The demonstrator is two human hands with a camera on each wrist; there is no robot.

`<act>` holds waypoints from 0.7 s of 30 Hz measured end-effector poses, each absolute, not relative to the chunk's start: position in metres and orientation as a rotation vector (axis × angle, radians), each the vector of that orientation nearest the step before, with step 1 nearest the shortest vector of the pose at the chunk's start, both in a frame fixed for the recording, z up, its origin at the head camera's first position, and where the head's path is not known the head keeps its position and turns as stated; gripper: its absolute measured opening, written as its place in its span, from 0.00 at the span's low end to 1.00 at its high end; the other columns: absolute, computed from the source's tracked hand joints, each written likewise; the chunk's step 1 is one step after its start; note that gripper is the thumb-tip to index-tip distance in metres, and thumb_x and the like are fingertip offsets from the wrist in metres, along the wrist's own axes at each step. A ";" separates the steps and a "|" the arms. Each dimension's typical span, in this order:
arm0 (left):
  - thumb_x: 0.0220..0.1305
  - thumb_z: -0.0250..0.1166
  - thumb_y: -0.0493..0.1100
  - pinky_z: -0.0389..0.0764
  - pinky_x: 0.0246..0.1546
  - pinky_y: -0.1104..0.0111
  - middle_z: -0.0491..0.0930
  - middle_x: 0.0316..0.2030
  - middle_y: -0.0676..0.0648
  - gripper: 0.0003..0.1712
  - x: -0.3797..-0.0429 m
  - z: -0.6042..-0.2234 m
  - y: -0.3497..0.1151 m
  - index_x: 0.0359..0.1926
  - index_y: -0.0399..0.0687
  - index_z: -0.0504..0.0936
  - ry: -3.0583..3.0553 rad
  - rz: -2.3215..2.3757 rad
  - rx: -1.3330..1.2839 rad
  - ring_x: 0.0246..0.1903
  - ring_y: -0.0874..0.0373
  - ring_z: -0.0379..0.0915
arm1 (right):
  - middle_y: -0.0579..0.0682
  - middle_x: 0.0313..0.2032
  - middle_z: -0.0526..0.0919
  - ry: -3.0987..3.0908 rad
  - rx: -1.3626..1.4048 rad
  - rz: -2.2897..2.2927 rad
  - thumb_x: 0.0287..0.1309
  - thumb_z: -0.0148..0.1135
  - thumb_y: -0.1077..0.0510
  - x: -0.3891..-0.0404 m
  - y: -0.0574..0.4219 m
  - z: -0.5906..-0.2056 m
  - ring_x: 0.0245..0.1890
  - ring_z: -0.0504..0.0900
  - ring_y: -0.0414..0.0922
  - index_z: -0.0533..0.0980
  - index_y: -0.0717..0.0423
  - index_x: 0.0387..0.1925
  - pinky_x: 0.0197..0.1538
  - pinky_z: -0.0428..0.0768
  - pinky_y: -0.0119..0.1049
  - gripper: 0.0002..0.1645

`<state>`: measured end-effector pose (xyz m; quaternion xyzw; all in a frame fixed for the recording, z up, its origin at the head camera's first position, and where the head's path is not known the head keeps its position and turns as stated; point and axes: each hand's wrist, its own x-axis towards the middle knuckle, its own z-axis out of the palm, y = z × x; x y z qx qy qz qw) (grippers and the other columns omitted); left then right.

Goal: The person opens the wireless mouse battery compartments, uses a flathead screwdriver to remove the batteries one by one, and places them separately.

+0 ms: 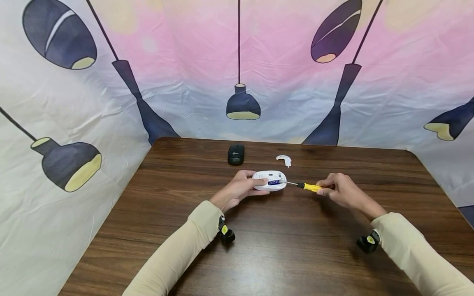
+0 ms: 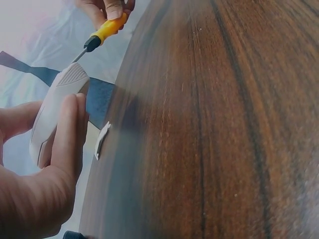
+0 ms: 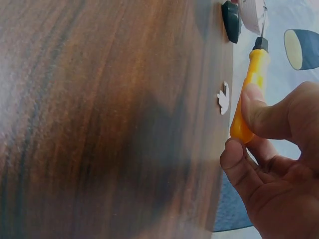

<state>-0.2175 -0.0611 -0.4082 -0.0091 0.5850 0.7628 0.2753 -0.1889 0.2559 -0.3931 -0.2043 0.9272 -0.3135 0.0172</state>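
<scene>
My left hand [image 1: 240, 188] grips a white computer mouse [image 1: 262, 174], its underside turned up, above the table. A blue battery [image 1: 274, 182] lies in the mouse's uncovered compartment, and my left thumb rests at its left end. In my right hand [image 1: 342, 190] is a screwdriver [image 1: 310, 187] with a yellow handle, pinched between thumb and fingers. Its thin metal shaft points left, with the tip at the right end of the battery. The left wrist view shows the mouse [image 2: 56, 107] edge-on between thumb and fingers, which hides the battery there.
A black computer mouse [image 1: 236, 154] sits near the back of the wooden table [image 1: 281, 246]. To its right lies a curved white battery cover [image 1: 285, 159]. Behind the table hangs a cloth backdrop [image 1: 200, 98] printed with lamps.
</scene>
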 end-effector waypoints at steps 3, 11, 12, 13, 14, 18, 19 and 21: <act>0.69 0.62 0.27 0.87 0.51 0.59 0.73 0.58 0.28 0.28 -0.218 -0.408 -0.061 0.66 0.24 0.65 1.568 2.044 -0.033 0.50 0.44 0.80 | 0.50 0.29 0.82 2.866 -0.627 -0.999 0.60 0.69 0.67 -0.189 0.257 -0.396 0.24 0.69 0.42 0.84 0.72 0.47 0.25 0.69 0.29 0.14; 0.69 0.62 0.28 0.87 0.51 0.60 0.74 0.56 0.28 0.29 -0.217 -0.407 -0.060 0.67 0.24 0.65 1.566 2.037 -0.039 0.50 0.44 0.80 | 0.51 0.30 0.81 2.843 -0.628 -1.013 0.60 0.69 0.67 -0.187 0.257 -0.394 0.24 0.69 0.42 0.82 0.74 0.48 0.24 0.69 0.29 0.15; 0.69 0.62 0.27 0.87 0.51 0.60 0.74 0.56 0.28 0.29 -0.217 -0.407 -0.060 0.67 0.24 0.65 1.566 2.038 -0.039 0.50 0.44 0.80 | 0.51 0.30 0.81 2.849 -0.633 -1.007 0.60 0.69 0.67 -0.187 0.257 -0.393 0.24 0.69 0.42 0.83 0.74 0.48 0.24 0.69 0.29 0.15; 0.69 0.62 0.27 0.87 0.51 0.60 0.74 0.56 0.28 0.29 -0.217 -0.407 -0.060 0.67 0.24 0.65 1.568 2.039 -0.037 0.50 0.44 0.80 | 0.50 0.30 0.82 2.856 -0.635 -1.002 0.60 0.70 0.67 -0.187 0.257 -0.393 0.24 0.69 0.42 0.83 0.73 0.47 0.24 0.69 0.28 0.15; 0.69 0.62 0.27 0.87 0.51 0.60 0.74 0.56 0.28 0.28 -0.217 -0.407 -0.060 0.67 0.24 0.65 1.569 2.042 -0.037 0.50 0.44 0.80 | 0.50 0.30 0.81 2.858 -0.638 -1.003 0.60 0.70 0.68 -0.187 0.257 -0.392 0.24 0.68 0.42 0.83 0.73 0.47 0.24 0.69 0.29 0.15; 0.69 0.62 0.28 0.87 0.51 0.60 0.75 0.56 0.28 0.28 -0.217 -0.407 -0.060 0.67 0.24 0.66 1.560 2.043 -0.043 0.49 0.44 0.81 | 0.50 0.30 0.82 2.838 -0.637 -1.020 0.60 0.70 0.67 -0.188 0.257 -0.396 0.25 0.68 0.41 0.83 0.73 0.47 0.24 0.70 0.28 0.15; 0.69 0.62 0.28 0.87 0.51 0.60 0.75 0.55 0.28 0.28 -0.216 -0.407 -0.060 0.66 0.24 0.66 1.556 2.041 -0.043 0.49 0.44 0.81 | 0.50 0.30 0.82 2.827 -0.628 -1.029 0.60 0.70 0.67 -0.188 0.258 -0.397 0.25 0.69 0.41 0.83 0.73 0.47 0.24 0.70 0.28 0.15; 0.69 0.62 0.28 0.87 0.51 0.60 0.75 0.55 0.28 0.27 -0.216 -0.407 -0.060 0.66 0.24 0.66 1.547 2.039 -0.038 0.48 0.44 0.81 | 0.51 0.31 0.82 2.804 -0.615 -1.050 0.60 0.69 0.68 -0.188 0.258 -0.400 0.25 0.69 0.41 0.83 0.73 0.48 0.24 0.71 0.29 0.15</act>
